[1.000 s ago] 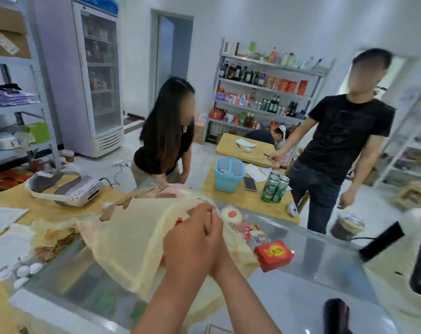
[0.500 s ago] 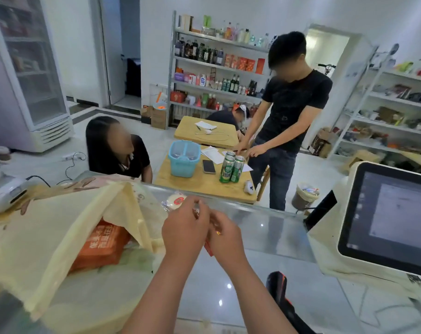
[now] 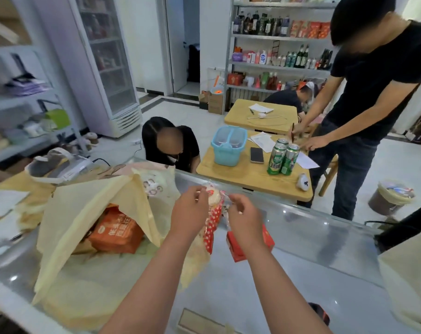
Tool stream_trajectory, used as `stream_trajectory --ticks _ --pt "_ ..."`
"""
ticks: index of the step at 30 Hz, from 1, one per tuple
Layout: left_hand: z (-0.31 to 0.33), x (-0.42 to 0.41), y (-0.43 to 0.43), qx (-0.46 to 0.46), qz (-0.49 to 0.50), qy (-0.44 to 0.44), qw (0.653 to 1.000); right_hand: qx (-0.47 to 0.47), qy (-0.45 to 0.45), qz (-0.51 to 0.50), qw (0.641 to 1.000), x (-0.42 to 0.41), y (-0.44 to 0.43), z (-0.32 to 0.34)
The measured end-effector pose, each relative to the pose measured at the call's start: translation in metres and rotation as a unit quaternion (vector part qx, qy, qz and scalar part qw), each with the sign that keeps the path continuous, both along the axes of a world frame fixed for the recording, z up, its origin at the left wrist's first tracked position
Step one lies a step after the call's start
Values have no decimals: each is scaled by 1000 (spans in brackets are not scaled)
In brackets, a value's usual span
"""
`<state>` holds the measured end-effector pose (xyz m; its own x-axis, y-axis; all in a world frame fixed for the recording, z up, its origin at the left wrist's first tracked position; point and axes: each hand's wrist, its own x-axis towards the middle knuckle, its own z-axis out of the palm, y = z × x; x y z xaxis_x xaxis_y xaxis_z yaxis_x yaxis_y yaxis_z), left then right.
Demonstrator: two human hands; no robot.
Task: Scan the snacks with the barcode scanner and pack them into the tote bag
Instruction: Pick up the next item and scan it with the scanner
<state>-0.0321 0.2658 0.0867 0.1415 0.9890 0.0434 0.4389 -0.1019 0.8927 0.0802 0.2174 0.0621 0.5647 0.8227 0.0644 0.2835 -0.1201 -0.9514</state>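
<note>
A pale yellow tote bag [image 3: 89, 213] lies open on the glass counter [image 3: 313, 256], with an orange snack box [image 3: 118, 233] inside its mouth. Just right of the bag my left hand [image 3: 190, 212] and my right hand [image 3: 244, 218] hold a clear-and-red dotted snack packet [image 3: 213, 213] between them, each pinching an upper edge. A red box [image 3: 238, 248] lies on the counter beneath my right hand. The top of a dark barcode scanner [image 3: 321, 312] shows at the bottom right.
A screen's beige base [image 3: 406, 280] stands at the right edge. A white machine [image 3: 65, 167] sits on the left. Behind the counter one person crouches and another stands by a wooden table [image 3: 228, 174] with green cans [image 3: 282, 159], a blue basket and a phone.
The view swung back to the left and down. My hands moved apart and lifted the dotted snack packet; the red box now lies under my right hand.
</note>
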Motion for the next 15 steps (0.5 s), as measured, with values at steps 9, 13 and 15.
stream_trajectory --ticks 9,13,15 --pt "-8 17 86 -100 -51 77 991 -100 -4 -16 995 9 87 -16" --pt "-28 30 117 -159 -79 159 971 -173 13 -14 985 16 108 -25" --pt "-39 34 126 -174 -95 239 950 -195 15 -2 981 16 112 -28"
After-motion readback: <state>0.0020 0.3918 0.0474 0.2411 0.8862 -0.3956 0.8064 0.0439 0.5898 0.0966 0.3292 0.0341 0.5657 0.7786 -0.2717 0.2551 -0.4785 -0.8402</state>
